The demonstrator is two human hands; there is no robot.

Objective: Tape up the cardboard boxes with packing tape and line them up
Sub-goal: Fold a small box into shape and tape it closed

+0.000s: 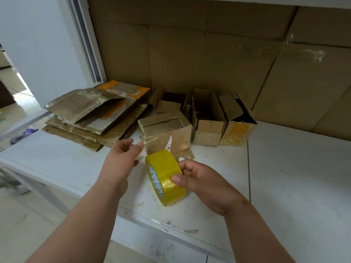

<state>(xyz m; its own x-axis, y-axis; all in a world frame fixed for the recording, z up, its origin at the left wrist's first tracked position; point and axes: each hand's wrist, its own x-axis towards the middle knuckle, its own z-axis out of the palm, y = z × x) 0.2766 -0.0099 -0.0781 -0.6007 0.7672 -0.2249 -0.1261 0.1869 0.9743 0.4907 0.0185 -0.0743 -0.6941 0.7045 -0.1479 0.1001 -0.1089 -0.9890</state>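
Right hand [205, 179] grips yellow tape roll [164, 176] above table [296, 183] front edge. Left hand [123, 154] loose, fingers extended, nearly touching closed box [167, 130] just ahead. Beyond-right: two open boxes [208, 118], contents unclear.

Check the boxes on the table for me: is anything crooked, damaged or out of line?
Yes. The closed box nearest the hands sits turned at an angle and forward of the open boxes behind it, so it breaks the row. Its wrinkled tape and a half-peeled white label look rough. The right hand holds the tape roll.
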